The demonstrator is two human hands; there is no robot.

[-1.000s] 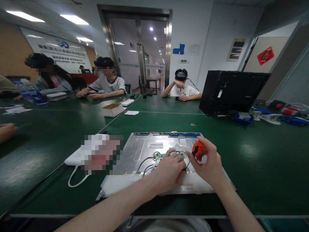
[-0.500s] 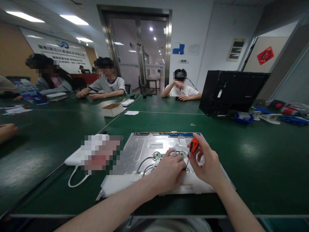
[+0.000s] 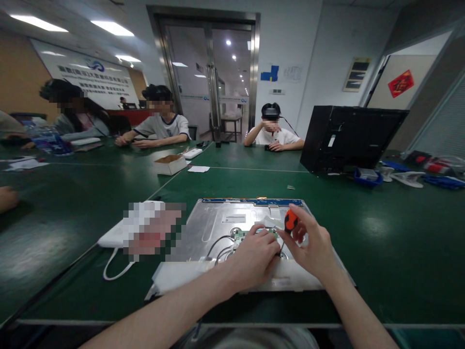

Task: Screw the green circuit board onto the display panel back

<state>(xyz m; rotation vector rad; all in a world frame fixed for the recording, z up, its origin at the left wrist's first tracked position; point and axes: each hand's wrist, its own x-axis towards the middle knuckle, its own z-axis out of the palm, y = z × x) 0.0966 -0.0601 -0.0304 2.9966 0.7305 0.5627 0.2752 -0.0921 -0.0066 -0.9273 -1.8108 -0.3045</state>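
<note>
A flat metal-backed display panel (image 3: pixel 212 223) lies before me, with a green circuit board (image 3: pixel 240 236) partly under my left hand. My right hand (image 3: pixel 315 247) grips the orange and black handle of a screwdriver (image 3: pixel 290 221) between thumb and fingers. The screwdriver's thin shaft slants down to the panel, and its tip is hidden by my left fingers. My left hand (image 3: pixel 257 252) rests over the circuit board, fingers curled and close together beside the shaft; what they pinch is hidden. Black cables (image 3: pixel 217 241) run from the board.
Left of the panel sits a white device (image 3: pixel 112 237) with a looped cable, partly blurred out. Beyond stand an open cardboard box (image 3: pixel 170 166) and a large black monitor (image 3: pixel 348 138). Several people sit across the green table (image 3: pixel 399 232); another person's hand (image 3: pixel 7 198) shows at the left edge.
My right fingers have shifted on the screwdriver handle, which has turned slightly and stands a little more upright. My left hand stays in place.
</note>
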